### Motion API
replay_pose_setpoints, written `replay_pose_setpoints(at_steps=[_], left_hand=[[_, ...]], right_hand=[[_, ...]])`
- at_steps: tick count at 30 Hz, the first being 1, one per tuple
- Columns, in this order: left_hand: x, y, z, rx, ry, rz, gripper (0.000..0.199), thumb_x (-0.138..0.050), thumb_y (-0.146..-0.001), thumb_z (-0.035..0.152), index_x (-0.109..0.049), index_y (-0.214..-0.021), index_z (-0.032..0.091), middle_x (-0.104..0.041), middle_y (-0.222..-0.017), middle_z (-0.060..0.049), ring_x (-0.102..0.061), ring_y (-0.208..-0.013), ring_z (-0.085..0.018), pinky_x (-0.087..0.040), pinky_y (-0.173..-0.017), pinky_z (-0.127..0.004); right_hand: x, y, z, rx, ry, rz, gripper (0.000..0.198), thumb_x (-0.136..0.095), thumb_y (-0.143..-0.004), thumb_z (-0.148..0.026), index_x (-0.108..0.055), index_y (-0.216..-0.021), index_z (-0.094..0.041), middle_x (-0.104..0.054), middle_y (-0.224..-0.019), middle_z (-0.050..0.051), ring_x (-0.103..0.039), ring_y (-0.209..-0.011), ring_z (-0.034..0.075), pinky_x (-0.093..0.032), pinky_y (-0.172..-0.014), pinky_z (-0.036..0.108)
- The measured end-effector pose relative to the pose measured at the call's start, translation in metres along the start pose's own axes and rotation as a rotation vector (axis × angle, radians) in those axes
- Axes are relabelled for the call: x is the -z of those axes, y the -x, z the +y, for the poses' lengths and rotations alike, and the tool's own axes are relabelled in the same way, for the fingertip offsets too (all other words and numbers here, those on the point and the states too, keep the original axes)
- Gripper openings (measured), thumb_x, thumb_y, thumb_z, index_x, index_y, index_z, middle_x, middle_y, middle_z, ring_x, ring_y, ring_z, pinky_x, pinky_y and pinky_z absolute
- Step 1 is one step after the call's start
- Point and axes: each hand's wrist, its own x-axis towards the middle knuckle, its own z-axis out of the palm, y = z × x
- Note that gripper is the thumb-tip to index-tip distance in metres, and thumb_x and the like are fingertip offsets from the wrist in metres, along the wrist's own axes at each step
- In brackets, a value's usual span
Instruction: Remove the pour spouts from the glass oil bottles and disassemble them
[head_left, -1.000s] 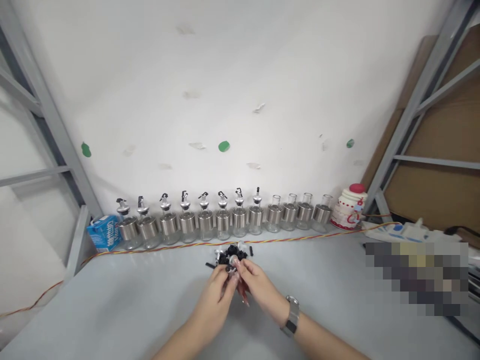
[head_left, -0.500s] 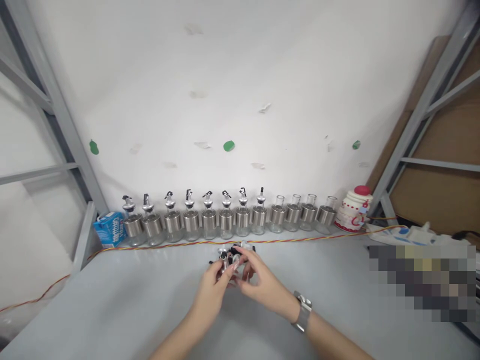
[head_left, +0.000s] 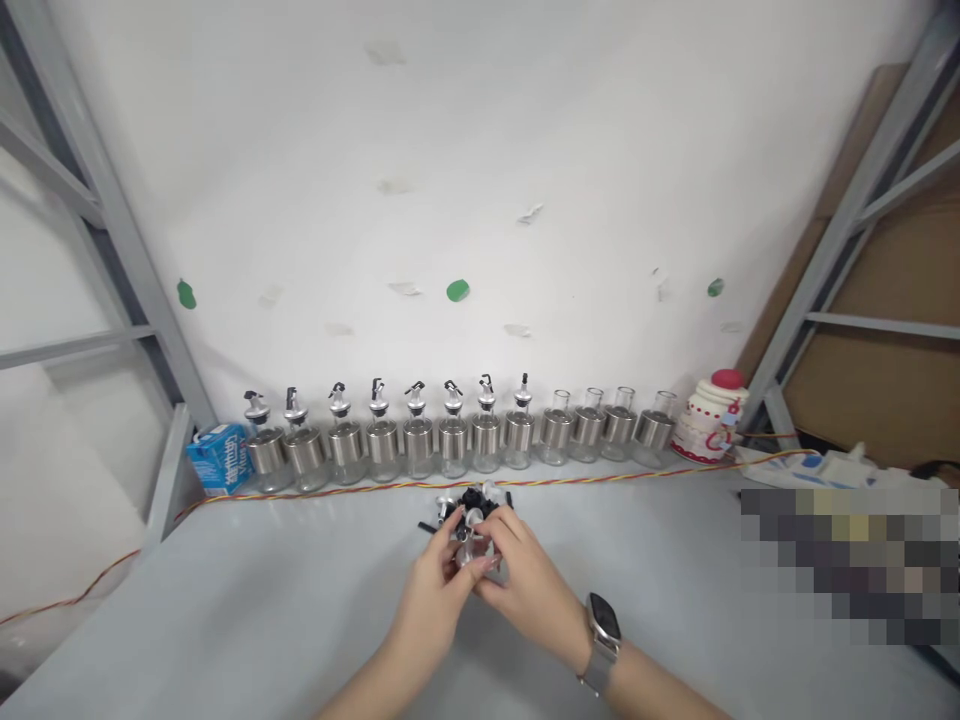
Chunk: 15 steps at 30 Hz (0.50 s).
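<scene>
A silver pour spout, partly covered by fingers, is pinched between my two hands low over the table. My left hand has its thumb and fingers closed around its left side. From the right, my right hand grips the same piece, with a watch on that wrist. Just beyond my fingertips lies a small heap of black and silver pour spouts. Behind it stands a row of glass bottles with steel bands; several, such as one bottle, carry spouts, and several at the right, such as another bottle, have open necks.
A blue carton stands at the row's left end and a white-and-red jar at its right end. A twisted red-yellow cord runs along the grey table before the bottles. Metal shelf posts flank both sides.
Both hands have drawn slightly nearer me, with the spout between them. My right hand has closed in on it and its wrist has turned, showing the watch face.
</scene>
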Motion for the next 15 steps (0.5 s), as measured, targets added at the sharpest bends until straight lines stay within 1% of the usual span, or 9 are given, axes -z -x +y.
replay_pose_setpoints(at_steps=[5,8,11,13,15], left_hand=[[-0.003,0.003,0.006,-0.006,0.033,-0.020,0.062,-0.060,-0.069,0.029,-0.037,-0.124,0.013,-0.065,-0.088,-0.006,-0.056,-0.090,-0.020,-0.042,-0.081,-0.030],[-0.005,0.002,0.007,-0.018,0.061,-0.017,0.059,-0.061,-0.068,0.031,-0.040,-0.122,0.015,-0.064,-0.092,-0.006,-0.054,-0.095,-0.021,-0.041,-0.083,-0.032],[-0.002,0.000,0.007,-0.058,-0.007,0.015,0.051,-0.059,-0.069,0.034,-0.046,-0.116,0.017,-0.060,-0.102,-0.007,-0.053,-0.096,-0.022,-0.041,-0.083,-0.032],[0.002,-0.002,0.008,-0.073,-0.110,0.064,0.046,-0.055,-0.072,0.039,-0.049,-0.112,0.017,-0.059,-0.102,-0.008,-0.056,-0.086,-0.020,-0.044,-0.074,-0.031],[0.008,-0.006,0.008,-0.076,-0.209,0.126,0.046,-0.049,-0.075,0.043,-0.048,-0.112,0.017,-0.059,-0.092,-0.007,-0.055,-0.072,-0.017,-0.044,-0.063,-0.027]], right_hand=[[0.001,0.001,-0.003,0.027,0.020,-0.002,0.016,-0.053,-0.067,-0.005,-0.046,-0.074,-0.018,-0.048,-0.083,0.002,-0.044,-0.076,0.017,-0.037,-0.071,0.031],[-0.002,0.001,-0.004,0.025,0.010,0.018,0.015,-0.054,-0.069,-0.006,-0.047,-0.074,-0.019,-0.048,-0.083,0.002,-0.045,-0.077,0.017,-0.037,-0.071,0.031],[0.001,0.000,-0.001,0.011,-0.051,-0.002,0.017,-0.054,-0.072,-0.010,-0.051,-0.086,-0.020,-0.048,-0.089,0.003,-0.046,-0.081,0.017,-0.038,-0.074,0.032],[0.007,-0.002,0.002,-0.005,-0.142,-0.072,0.028,-0.057,-0.073,-0.017,-0.051,-0.099,-0.022,-0.048,-0.093,0.004,-0.048,-0.079,0.016,-0.040,-0.076,0.031],[0.015,-0.006,0.006,-0.036,-0.262,-0.155,0.040,-0.062,-0.070,-0.025,-0.048,-0.108,-0.024,-0.048,-0.093,0.003,-0.050,-0.075,0.014,-0.042,-0.074,0.030]])
